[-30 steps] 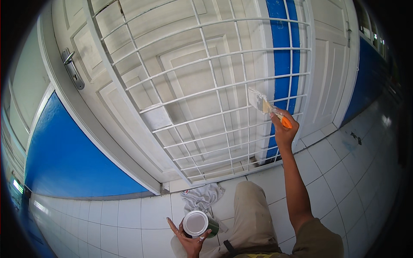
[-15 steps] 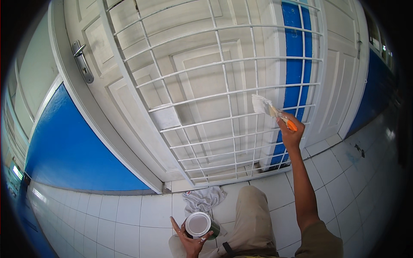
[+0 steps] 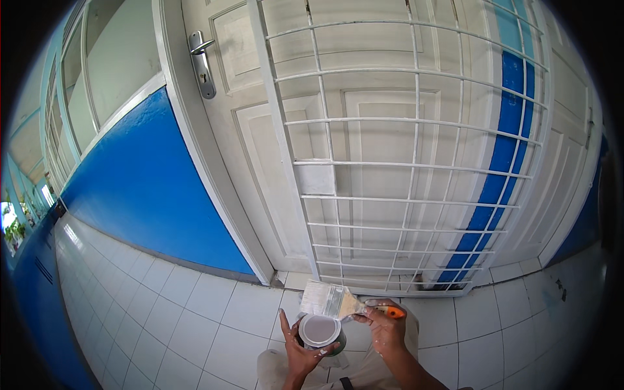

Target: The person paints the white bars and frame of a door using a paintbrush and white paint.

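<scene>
Brush [image 3: 330, 301] is off the white grille [image 3: 416, 119] now: 0.5 s ago R hand [image 3: 389, 330] had it up at the bars, now it's back down by the paint can [image 3: 341, 343]. So no paint going on the bars atm. R fingers closed round the brush handle, bristles coated white, pointing left at the can's far rim; can't tell if touching, overlap hides it. L hand [image 3: 303, 354] same as before, fingers spread round the can, pale stuff inside.
</scene>
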Action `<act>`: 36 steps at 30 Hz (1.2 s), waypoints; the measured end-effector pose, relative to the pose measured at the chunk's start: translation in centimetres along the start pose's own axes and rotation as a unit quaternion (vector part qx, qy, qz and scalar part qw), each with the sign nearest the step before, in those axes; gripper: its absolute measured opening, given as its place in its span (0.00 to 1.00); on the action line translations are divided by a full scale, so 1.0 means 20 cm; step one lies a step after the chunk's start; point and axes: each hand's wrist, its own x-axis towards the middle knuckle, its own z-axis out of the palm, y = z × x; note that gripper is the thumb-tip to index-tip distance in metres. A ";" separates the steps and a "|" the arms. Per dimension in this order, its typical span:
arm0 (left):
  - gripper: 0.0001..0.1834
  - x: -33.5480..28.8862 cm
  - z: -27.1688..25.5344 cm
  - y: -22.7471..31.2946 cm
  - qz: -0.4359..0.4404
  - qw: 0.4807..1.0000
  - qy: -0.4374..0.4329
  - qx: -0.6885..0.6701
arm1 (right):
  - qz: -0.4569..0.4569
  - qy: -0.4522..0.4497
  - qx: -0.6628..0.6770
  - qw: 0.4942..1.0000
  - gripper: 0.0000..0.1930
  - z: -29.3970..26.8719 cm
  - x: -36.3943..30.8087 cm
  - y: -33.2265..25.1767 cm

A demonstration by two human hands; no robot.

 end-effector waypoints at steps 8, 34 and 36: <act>0.87 0.11 -0.01 0.12 0.037 0.998 0.017 -0.038 | 0.073 0.057 -0.041 0.995 0.10 -0.02 -0.14 0.13; 0.89 0.03 -0.34 0.24 0.022 0.986 0.167 0.020 | -0.364 -0.085 -0.512 0.773 0.19 0.57 0.85 -0.73; 0.89 0.02 -0.37 0.20 0.012 0.985 0.171 0.020 | -0.217 -0.115 -0.397 0.884 0.25 0.67 0.89 -0.77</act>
